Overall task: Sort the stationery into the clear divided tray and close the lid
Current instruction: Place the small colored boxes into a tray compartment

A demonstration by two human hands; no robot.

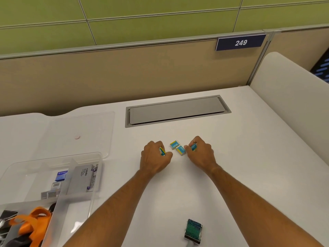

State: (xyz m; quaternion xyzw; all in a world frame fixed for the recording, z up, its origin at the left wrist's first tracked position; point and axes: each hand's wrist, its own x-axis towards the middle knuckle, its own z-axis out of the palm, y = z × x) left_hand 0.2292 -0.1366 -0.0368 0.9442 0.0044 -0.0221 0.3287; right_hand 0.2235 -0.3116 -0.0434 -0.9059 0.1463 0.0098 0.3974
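Both hands sit mid-desk, lots of bare white desk (249, 157) around them. Left hand (154, 157) has its fingers curled round a small blue eraser (162, 151), right hand (201, 154) pinches another eraser (194, 146). Two more erasers (174, 144) lie touching between them. The clear tray (53, 175) hangs off the left edge, its lid (80, 132) flat just behind it. A green stamp (193, 230) sits near the front edge
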